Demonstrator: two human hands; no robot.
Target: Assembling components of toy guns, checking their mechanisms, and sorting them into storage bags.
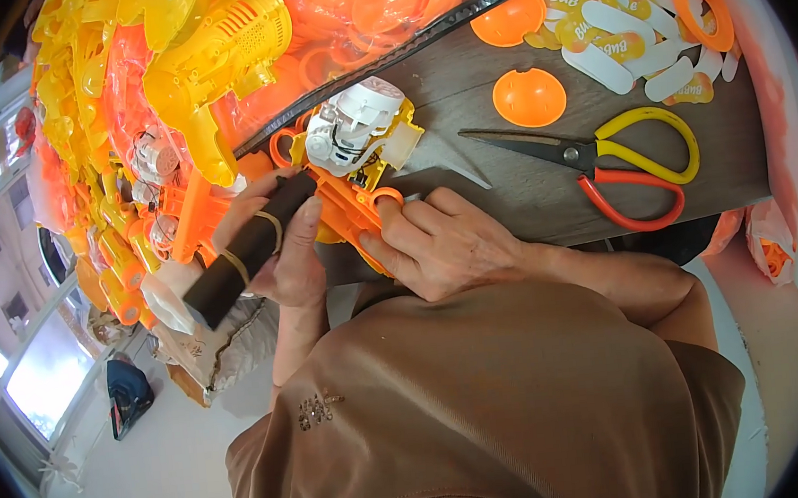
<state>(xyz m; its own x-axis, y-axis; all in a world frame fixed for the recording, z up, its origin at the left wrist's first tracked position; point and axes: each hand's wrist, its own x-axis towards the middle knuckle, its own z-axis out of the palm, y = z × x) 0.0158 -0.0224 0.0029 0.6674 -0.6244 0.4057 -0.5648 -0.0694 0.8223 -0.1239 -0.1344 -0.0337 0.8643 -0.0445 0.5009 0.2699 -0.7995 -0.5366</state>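
My left hand (295, 269) is closed around a dark, block-like bar (252, 252) with two tan bands round it. The bar's upper end reaches the orange toy gun part (346, 208). My right hand (446, 243) grips that part from the right, fingers bent at its small orange loop (385, 195). Just beyond both hands, a white mechanism (358, 127) with dark wires sits in a yellow shell (401, 144), close against the orange part. Whether my left fingers also touch the orange part is hidden behind the bar.
Scissors (580, 152) with yellow and red handles lie right of my hands. Orange discs (530, 98), an orange ring (703, 12) and white-and-yellow labels (621, 26) lie beyond. Yellow shells (220, 46) pile up at the left, beside a black-edged clear bag (419, 43).
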